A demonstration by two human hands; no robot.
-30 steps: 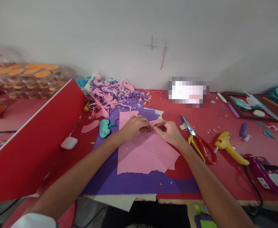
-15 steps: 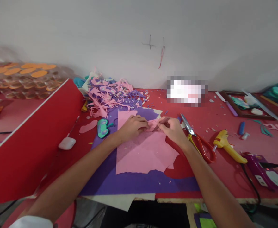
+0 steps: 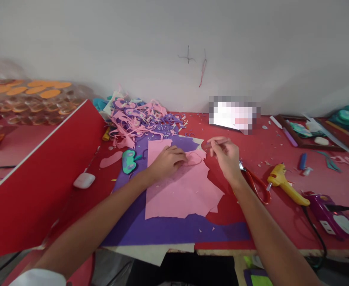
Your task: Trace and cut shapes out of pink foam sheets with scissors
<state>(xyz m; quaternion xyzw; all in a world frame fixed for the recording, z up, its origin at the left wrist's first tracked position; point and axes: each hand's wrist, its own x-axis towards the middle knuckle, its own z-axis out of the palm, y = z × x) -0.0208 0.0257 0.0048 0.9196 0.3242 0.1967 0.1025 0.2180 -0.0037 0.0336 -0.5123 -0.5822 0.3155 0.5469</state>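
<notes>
A pink felt-like sheet (image 3: 183, 194) with a ragged right edge lies over a larger purple sheet (image 3: 174, 230). Near its top is a small pink piece (image 3: 194, 158) with a rounded, darker edge. My left hand (image 3: 170, 161) is closed over this piece's left end, its bent fingers together. To the right, my right hand (image 3: 225, 155) is raised off the sheet, thumb and fingers pinched; whatever is between them is too small to make out. Red-handled scissors (image 3: 254, 184) lie partly behind my right wrist. A teal shaped piece (image 3: 129, 161) rests left of the pink sheet.
Pink and purple scraps (image 3: 141, 117) are heaped by the wall. A red board (image 3: 43, 178) stands slanted at left, near a white case (image 3: 84, 180). At right lie a yellow glue gun (image 3: 287, 184), a purple power strip (image 3: 333, 214) and a brown frame (image 3: 311, 145). A lit screen (image 3: 234, 115) is behind.
My right hand has moved off the small pink piece, up and to the right, now covering the scissors' blades. More of the piece's rounded edge shows. My left hand stays put.
</notes>
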